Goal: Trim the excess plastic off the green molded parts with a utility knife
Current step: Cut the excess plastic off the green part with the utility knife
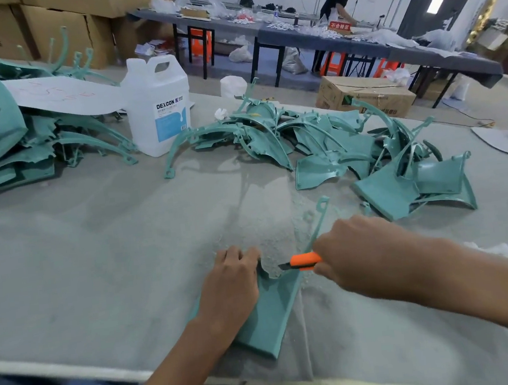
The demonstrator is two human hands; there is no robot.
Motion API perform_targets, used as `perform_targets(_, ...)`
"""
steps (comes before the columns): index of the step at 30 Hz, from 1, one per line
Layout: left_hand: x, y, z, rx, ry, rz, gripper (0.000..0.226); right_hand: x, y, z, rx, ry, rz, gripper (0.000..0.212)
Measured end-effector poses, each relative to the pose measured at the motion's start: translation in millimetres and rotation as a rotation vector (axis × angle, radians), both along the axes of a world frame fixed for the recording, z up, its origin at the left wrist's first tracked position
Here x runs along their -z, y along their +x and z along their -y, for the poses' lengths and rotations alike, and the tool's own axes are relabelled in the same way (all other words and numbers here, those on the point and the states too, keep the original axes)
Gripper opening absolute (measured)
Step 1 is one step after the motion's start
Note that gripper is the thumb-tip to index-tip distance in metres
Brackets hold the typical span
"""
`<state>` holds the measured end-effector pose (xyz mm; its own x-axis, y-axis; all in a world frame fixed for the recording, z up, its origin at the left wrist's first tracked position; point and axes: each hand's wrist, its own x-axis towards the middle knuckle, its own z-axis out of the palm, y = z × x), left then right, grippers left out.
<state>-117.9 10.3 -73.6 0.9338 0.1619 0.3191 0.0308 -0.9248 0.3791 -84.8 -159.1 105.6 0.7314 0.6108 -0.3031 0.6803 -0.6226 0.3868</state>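
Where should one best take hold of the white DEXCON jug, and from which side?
Grip the moulded handle at the top of the jug, coming from above: it stands upright, the loop is open, and green parts crowd its base.

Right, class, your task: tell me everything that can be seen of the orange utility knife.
The utility knife has an orange body, seemingly plastic, with a short dark blade tip sticking out of its left end. Only the front shows; the rest is hidden in the right hand, which grips it. It lies nearly level, pointing left, blade tip at the jagged upper edge of the green molded part on the table; actual contact is hard to tell.
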Motion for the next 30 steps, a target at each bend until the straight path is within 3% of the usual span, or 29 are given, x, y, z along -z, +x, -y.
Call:
perform_targets(3, 1, 1, -1, 0.011, -0.016, 0.001, 0.007, -7, 23, 14, 0.145, 0.031, -0.048, 0.039)
perform_targets(6, 4, 1, -3, 0.025, -0.023, 0.03, 0.005, -28, 57, 37, 0.235, 0.055, 0.082, 0.037)
perform_targets(11, 3, 4, -9, 0.053, -0.054, -0.011, 0.013, -9, 45, 59, 0.086, 0.165, 0.222, 0.035)
perform_targets(16, -9, 6, -54, 0.181, 0.05, -0.108, 0.018, 14, 12, 90, 0.21, 0.584, 0.034, 0.037)
perform_targets(19, -15, 5, -87, 0.094, 0.167, -0.157, 0.02, 54, -10, 102, 0.39, 1.037, -0.129, 0.029)
perform_targets(23, -25, 3, -64, 0.04, 0.019, -0.074, 0.029, 123, -28, 94, 0.62, 1.516, -0.172, 0.012)
perform_targets(26, -33, 9, -14, 0.108, -0.155, -0.037, 0.033, 158, -32, 73, 0.738, 1.682, -0.194, 0.012)
perform_targets(30, -26, 27, 28, 0.142, -0.179, -0.1, 0.028, 176, -33, 59, 0.732, 1.667, -0.071, 0.014)
